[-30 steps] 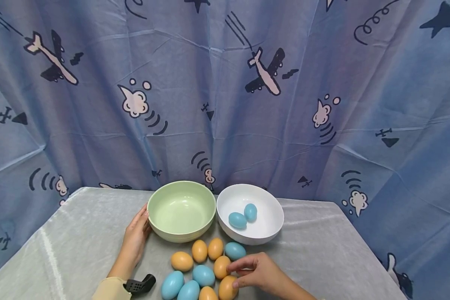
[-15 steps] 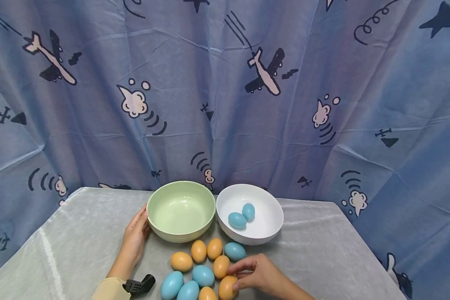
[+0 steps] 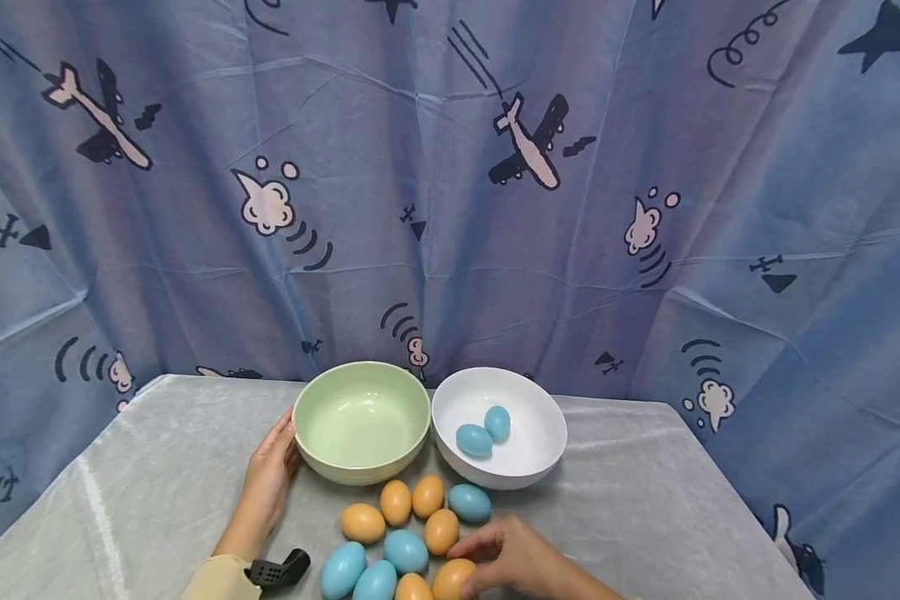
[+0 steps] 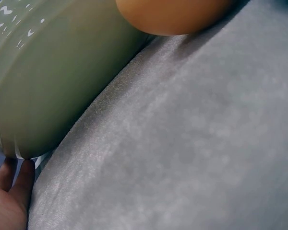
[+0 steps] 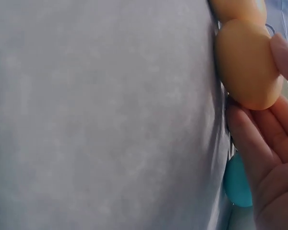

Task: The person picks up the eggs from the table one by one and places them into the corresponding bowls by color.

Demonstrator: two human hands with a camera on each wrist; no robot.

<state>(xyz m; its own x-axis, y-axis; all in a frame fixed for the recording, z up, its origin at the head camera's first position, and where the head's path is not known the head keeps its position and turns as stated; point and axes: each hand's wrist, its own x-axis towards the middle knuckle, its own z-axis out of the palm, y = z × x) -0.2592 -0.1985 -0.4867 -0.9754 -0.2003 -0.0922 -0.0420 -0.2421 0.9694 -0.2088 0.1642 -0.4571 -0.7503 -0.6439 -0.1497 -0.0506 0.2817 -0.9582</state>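
In the head view my left hand [image 3: 270,471] rests against the left side of a light green bowl [image 3: 363,417], fingers extended along its wall. The left wrist view shows these fingertips at the side of the green bowl [image 4: 53,72]. My right hand [image 3: 521,557] pinches an orange egg [image 3: 453,577] between thumb and fingers at the front of a group of eggs. In the right wrist view this orange egg [image 5: 247,64] lies between the thumb and the fingertips. Close by lie another orange egg [image 3: 441,532] and a blue egg [image 3: 405,551].
Right of the green bowl stands a white bowl [image 3: 536,450] holding two blue eggs [image 3: 474,441]. More orange and blue eggs lie in front of the bowls on the grey cloth-covered table [image 3: 630,475]. A patterned blue curtain [image 3: 450,208] hangs behind.
My right hand has shifted slightly toward me, and the orange egg at its fingertips has moved a little with it, away from the egg behind. The left hand stays at the green bowl.
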